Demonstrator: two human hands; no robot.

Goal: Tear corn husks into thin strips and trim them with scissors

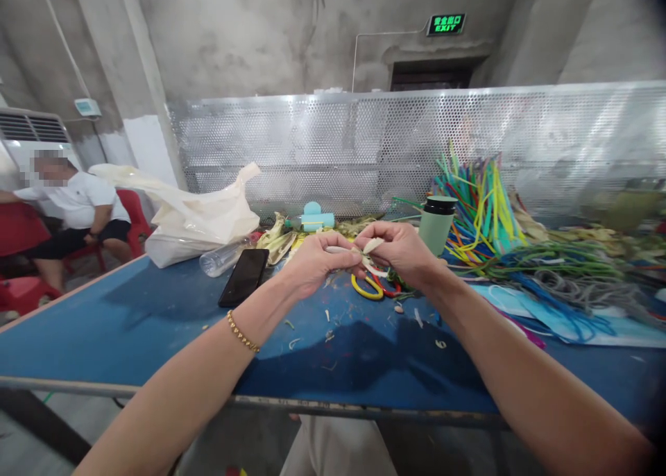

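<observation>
Above the middle of the table, my left hand (321, 259) and my right hand (398, 250) meet with fingers pinched. Between them is a small pale strip (373, 245), curled and looking like a piece of corn husk. Its ends are partly covered by my fingers. My left wrist wears a gold bead bracelet. Just beneath the hands lie scissors, showing a yellow handle loop (368, 293) and a red one; their blades are hidden. Small pale scraps (329, 335) are scattered over the blue tabletop (333, 375) below.
Left of my hands are a black phone (244, 277), a clear bottle (221, 257) and a white plastic bag (200, 219). A green tumbler (436, 230), colourful twisted strips (483, 205) and bundled cords (565, 268) stand or lie right. Behind rises a perforated metal panel (312, 143). A person sits far left.
</observation>
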